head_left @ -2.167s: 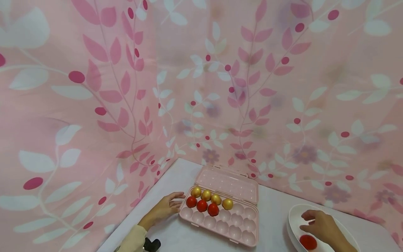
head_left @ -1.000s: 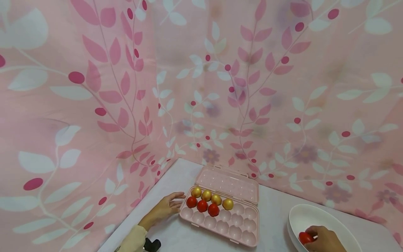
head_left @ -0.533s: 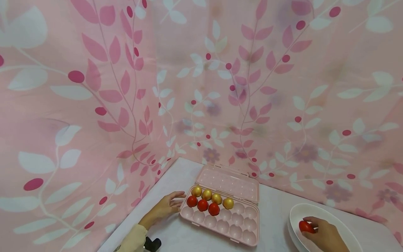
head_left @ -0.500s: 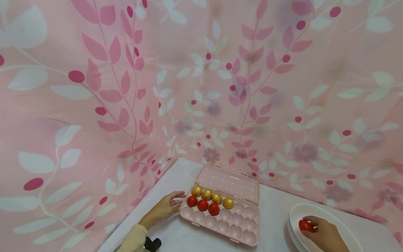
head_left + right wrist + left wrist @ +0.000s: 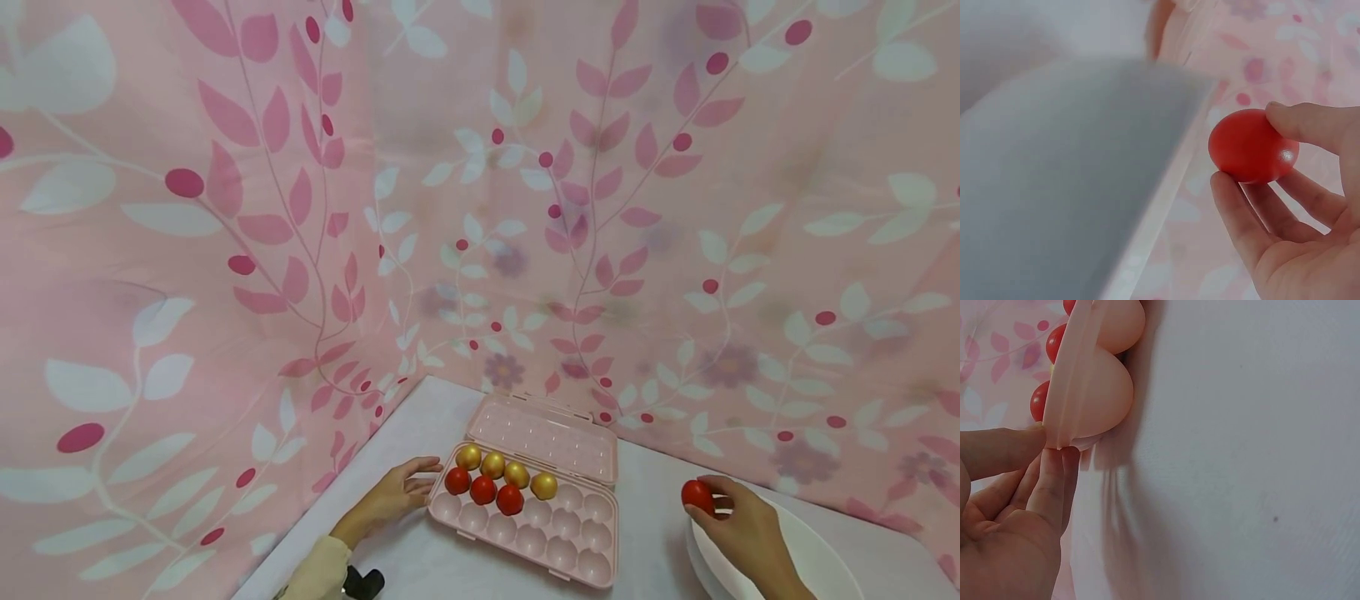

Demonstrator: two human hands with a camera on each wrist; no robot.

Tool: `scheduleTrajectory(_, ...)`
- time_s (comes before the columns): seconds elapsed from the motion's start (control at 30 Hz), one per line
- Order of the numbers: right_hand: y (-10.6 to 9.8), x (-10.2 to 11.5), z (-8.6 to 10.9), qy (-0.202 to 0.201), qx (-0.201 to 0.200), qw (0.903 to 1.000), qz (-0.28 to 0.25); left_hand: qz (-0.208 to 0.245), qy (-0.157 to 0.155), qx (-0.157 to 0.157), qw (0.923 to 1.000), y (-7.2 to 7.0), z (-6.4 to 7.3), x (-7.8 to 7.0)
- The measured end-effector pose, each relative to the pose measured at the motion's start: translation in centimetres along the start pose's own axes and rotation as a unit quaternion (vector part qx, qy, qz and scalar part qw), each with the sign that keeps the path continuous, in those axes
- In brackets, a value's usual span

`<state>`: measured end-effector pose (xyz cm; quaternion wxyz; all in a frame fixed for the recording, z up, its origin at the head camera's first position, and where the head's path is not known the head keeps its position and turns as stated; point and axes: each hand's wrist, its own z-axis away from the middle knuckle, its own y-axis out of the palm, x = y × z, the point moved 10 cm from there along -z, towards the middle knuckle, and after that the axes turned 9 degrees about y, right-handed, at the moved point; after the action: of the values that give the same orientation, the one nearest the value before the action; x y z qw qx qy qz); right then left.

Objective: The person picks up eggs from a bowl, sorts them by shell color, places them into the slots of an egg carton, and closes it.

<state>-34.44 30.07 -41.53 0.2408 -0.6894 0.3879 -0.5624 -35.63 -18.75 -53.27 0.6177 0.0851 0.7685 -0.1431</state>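
My right hand (image 5: 742,529) pinches a red egg (image 5: 698,497) between thumb and fingertips, held over the left rim of a white bowl (image 5: 810,546). In the right wrist view the egg (image 5: 1250,147) shows whole, the thumb on top and fingers below. My left hand (image 5: 390,496) is at the left end of a pink egg carton (image 5: 517,537). The left wrist view shows the thumb and fingers of that hand (image 5: 1010,506) pinching the carton's rim (image 5: 1063,394). Golden eggs (image 5: 516,475) fill part of the back row, with red eggs (image 5: 483,490) in front of them.
The carton's lid (image 5: 543,437) lies folded back behind it. A white cloth covers the table (image 5: 648,500). Pink patterned curtains (image 5: 480,208) stand behind and to the left. A small black object (image 5: 363,583) shows beside the left sleeve.
My right hand has reached into the bowl, gripped the red egg, then lifted it up and left to the bowl's rim. My left hand and the carton have stayed in place.
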Motion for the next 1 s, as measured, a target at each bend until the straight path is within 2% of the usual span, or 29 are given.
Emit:
scheduleTrajectory(0.2, 1.1, 2.1, -0.1, -0.011, -0.007, 0.9990, -0.044, -0.003, -0.007, -0.003, 1.0000, 0.0, 0.1, 0.0)
scheduleTrajectory(0.43, 3.6, 3.8, -0.6, 0.018, 0.026, 0.9977, -0.060, 0.000, -0.002, -0.005, 1.0000, 0.0, 0.0, -0.1)
scheduleTrajectory(0.8, 7.8, 7.5, -0.3, 0.009, 0.059, 0.9916, -0.114, 0.002, 0.011, 0.005, 0.9999, 0.1, 0.0, 0.0)
scheduleTrajectory(1.0, 10.1, 9.2, 0.1, 0.010, 0.069, 0.9885, -0.134, 0.002, 0.009, -0.002, 1.0000, 0.1, 0.1, 0.1)
